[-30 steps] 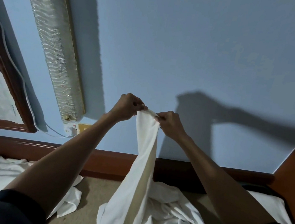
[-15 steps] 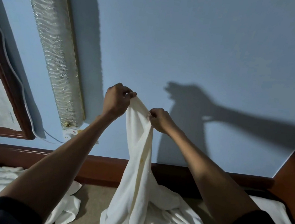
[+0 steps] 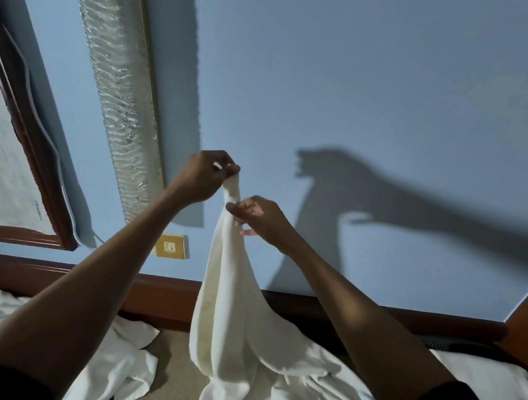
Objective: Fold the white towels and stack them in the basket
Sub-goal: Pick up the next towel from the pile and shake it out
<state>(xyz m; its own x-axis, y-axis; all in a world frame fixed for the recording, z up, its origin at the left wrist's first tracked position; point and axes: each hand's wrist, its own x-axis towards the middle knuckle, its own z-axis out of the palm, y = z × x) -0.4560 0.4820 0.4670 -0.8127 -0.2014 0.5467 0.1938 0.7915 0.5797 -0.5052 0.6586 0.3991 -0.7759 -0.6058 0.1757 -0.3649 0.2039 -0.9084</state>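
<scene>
The left hand pinches the top corner of the towel, and the right hand nips its edge just below, thumb in front, fingers behind. The towel hangs bunched from them onto a white heap on the bed. It looks light, soft and limp; I judge it best taken by two corners of one edge and drawn taut.

1. Pinching the white towel at its top tip with the left hand, just below with the right hand.
2. Hanging as a long, narrow, bunched length, lower end trailing into the crumpled right heap.
3. Lying rumpled on the beige surface: the left heap, apart from the hanging one.
</scene>
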